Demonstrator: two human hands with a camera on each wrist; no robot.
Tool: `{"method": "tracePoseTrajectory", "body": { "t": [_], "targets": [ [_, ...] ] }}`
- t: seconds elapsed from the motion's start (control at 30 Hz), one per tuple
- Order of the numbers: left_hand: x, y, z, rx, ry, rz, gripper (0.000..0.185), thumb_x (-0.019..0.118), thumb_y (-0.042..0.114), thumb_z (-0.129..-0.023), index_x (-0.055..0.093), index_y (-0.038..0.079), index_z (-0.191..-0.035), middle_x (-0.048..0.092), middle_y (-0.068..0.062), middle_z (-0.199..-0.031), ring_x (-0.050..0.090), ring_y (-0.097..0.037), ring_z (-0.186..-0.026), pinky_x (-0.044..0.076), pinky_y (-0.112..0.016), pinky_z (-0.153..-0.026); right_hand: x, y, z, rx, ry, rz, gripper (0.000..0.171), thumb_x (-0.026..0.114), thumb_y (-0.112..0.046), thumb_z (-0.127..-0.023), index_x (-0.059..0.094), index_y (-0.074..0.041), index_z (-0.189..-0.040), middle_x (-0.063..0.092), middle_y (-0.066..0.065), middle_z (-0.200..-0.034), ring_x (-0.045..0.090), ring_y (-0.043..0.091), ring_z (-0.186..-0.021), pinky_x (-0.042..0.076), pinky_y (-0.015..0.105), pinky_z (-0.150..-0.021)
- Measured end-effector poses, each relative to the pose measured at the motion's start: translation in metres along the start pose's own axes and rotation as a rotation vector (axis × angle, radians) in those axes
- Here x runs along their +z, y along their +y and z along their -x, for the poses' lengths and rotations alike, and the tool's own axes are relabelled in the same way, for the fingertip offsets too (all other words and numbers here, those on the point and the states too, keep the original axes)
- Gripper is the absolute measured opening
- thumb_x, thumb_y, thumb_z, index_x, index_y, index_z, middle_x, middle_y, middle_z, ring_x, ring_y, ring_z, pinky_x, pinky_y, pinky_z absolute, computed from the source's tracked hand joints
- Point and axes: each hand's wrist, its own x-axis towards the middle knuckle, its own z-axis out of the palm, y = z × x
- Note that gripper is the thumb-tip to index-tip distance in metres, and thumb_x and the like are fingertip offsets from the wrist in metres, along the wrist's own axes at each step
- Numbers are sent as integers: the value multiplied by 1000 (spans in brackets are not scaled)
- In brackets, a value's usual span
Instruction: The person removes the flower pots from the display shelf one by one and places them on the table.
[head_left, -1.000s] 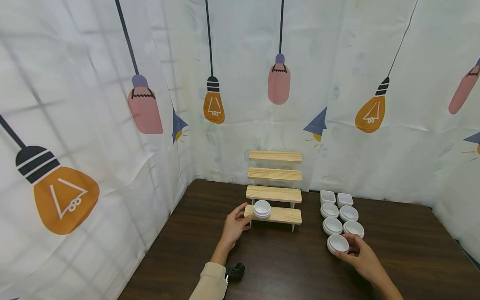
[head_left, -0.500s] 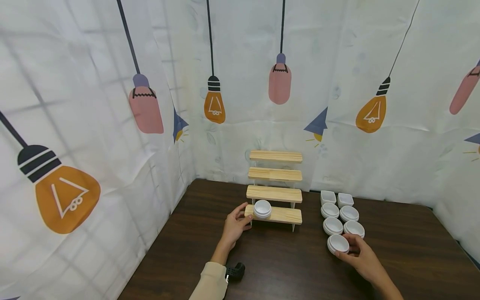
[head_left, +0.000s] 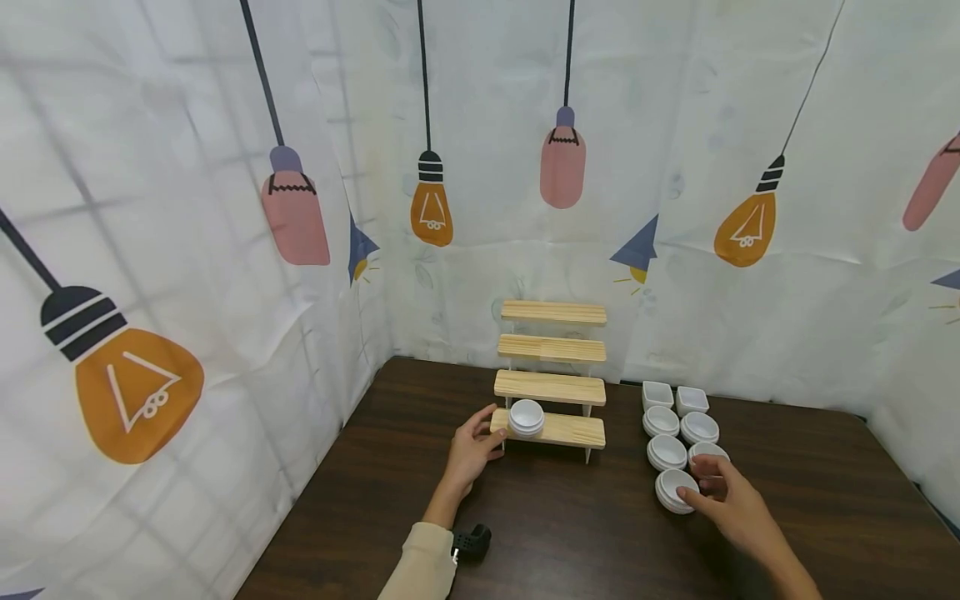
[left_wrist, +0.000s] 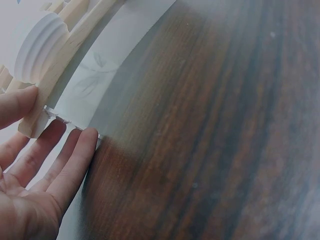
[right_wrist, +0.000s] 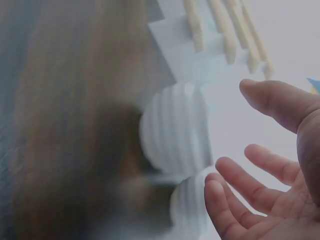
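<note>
A wooden tiered display stand [head_left: 570, 431] has a stack of small white round bowls [head_left: 527, 417] near the left end of its lowest board. My left hand [head_left: 468, 450] grips that board's left end; in the left wrist view the thumb [left_wrist: 20, 104] lies against the wood and the fingers are below it. To the right, my right hand [head_left: 731, 502] hovers over the nearest stack of white bowls [head_left: 675, 492]. Its fingers and thumb are spread, holding nothing, and in the right wrist view they stand apart from the ribbed bowl stack [right_wrist: 176, 131].
Several more white round bowl stacks [head_left: 666, 452] stand in two columns on the dark wooden table [head_left: 570, 525]. Behind them are two square white dishes [head_left: 657, 394]. A white curtain [head_left: 487, 125] printed with lamps encloses the table's back and sides.
My right hand has let go of the nearest bowl stack and risen slightly, its fingers spreading. The left hand stays at the board's end.
</note>
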Motion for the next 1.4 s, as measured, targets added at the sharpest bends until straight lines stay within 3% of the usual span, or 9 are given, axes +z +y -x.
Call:
{"method": "tracePoseTrajectory", "body": {
  "t": [0.27, 0.63, 0.97, 1.4],
  "targets": [
    [1, 2, 1, -1, 7, 0, 55, 65, 3, -99, 47, 2, -152, 65, -27, -127, 64, -49, -116, 63, -52, -90, 12, -33, -13, -91, 48, -42, 48, 78, -27, -93, 59, -4, -130, 66, 14, -126, 62, 10, -103, 57, 21, -81],
    [1, 2, 1, -7, 4, -2, 57, 65, 3, -99, 45, 1, -152, 65, -27, -127, 63, -50, -116, 63, -50, -89, 61, -80, -39, -126, -47, -200, 48, 78, -25, -92, 59, -6, -132, 67, 16, -127, 64, 28, -112, 57, 25, -85],
    [-1, 0, 0, -7, 11, -4, 55, 66, 5, -99, 49, 4, -151, 66, -25, -129, 65, -48, -115, 64, -48, -88, 105, -101, -66, -162, -124, -254, 50, 80, -22, -91, 58, -6, -133, 67, 15, -127, 66, 26, -108, 59, 37, -93],
    [0, 2, 0, -13, 12, -12, 55, 66, 6, -99, 48, 3, -151, 66, -25, -129, 66, -46, -115, 64, -48, -88, 139, -119, -88, -185, -127, -344, 61, 83, -27, -88, 57, -12, -141, 66, 13, -130, 65, 31, -116, 54, 52, -100]
  ]
}}
